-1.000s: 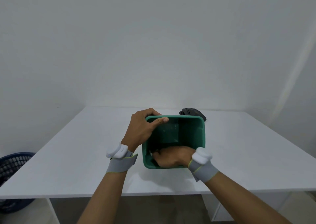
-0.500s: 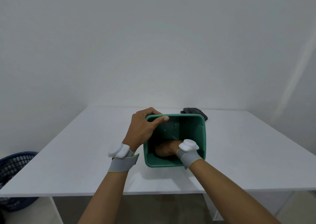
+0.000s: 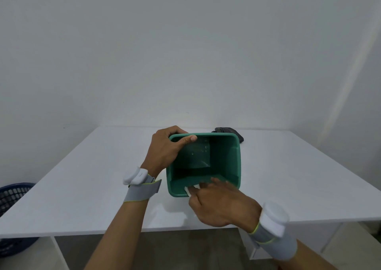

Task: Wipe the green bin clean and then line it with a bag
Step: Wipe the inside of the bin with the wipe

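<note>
The green bin [image 3: 225, 158] stands on the white table [image 3: 86, 187], its opening tipped toward me. My left hand [image 3: 165, 152] grips the bin's far-left rim corner, thumb hooked inside. My right hand [image 3: 218, 203] sits at the near rim and holds a small white wipe [image 3: 188, 191] against the near wall, fingers reaching just inside. A few pale specks show on the bin's inner floor. A folded black bag [image 3: 231, 132] lies behind the bin.
A dark blue mesh basket [image 3: 12, 199] stands on the floor at the table's left. The white wall runs close behind the table. Both wrists carry grey bands with white sensors.
My right hand has come up from deep inside the bin to the near rim, bringing the white wipe into sight. My left hand keeps its grip on the rim.
</note>
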Tool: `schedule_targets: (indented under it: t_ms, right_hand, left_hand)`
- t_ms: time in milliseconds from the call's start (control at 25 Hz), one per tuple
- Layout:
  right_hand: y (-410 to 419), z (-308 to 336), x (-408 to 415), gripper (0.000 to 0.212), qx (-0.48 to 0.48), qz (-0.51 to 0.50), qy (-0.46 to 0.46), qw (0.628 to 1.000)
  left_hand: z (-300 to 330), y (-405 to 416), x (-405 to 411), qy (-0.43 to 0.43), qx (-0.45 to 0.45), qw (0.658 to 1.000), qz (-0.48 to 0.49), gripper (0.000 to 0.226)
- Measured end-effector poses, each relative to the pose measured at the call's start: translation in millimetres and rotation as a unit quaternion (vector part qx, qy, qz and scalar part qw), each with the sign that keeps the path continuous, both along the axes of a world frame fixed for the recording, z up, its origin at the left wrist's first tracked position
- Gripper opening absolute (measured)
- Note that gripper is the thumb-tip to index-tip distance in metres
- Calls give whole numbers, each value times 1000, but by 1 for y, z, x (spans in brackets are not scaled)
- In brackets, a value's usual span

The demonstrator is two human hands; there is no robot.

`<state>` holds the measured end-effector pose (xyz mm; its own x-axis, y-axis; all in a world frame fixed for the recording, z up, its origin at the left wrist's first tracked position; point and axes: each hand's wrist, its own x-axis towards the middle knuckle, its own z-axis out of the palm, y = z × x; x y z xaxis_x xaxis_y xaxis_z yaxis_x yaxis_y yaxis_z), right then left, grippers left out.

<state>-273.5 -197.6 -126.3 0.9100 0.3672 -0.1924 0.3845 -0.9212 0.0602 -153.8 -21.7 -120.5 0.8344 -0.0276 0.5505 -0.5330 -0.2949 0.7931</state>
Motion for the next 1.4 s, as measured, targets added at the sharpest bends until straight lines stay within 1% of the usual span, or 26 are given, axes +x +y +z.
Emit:
schedule_targets:
  t_ms: [120,200,360,520,680,800,960,1040,1160,1240,1400]
  right_hand:
    - [2,2,4,56,-3,-5,-3,1000]
    - [6,-2,19,58,6,-24,22,999]
    - [14,-19,68,60,-20,-60,82,995]
    - [19,-24,107,59,22,-82,102,991]
    - [23,-26,134,56,63,-137,138,979]
    - [27,-29,148,54,68,-151,123,978]
    - [26,-35,146,57,-23,-98,102,990]
    - [24,-33,141,57,-45,-63,98,992]
    - [22,-23,119,56,-58,-41,90,993]
    - [21,-15,97,54,-32,-57,80,995]
    - [10,3,47,50,-64,-40,56,996]
  left_hand:
    - [1,-2,0,5,7,1000,-3,42]
    - [1,-2,0,7,4,1000,-3,39]
    - [-1,-1,0,10,5,1000,-3,32]
    - [-2,-2,1,4,5,1000,0,30]
    - [-1,-2,2,2,5,1000,3,31]
    - [-1,-5,2,0,7,1000,7,33]
    - [0,-7,3,-6,10,1000,13,34]
    - [-1,-7,2,-14,8,1000,20,33]
    - [0,-8,5,-12,5,1000,14,30]
    - [1,-9,5,-8,3,1000,15,31]
    - [2,-4,5,-5,0,1000,10,40]
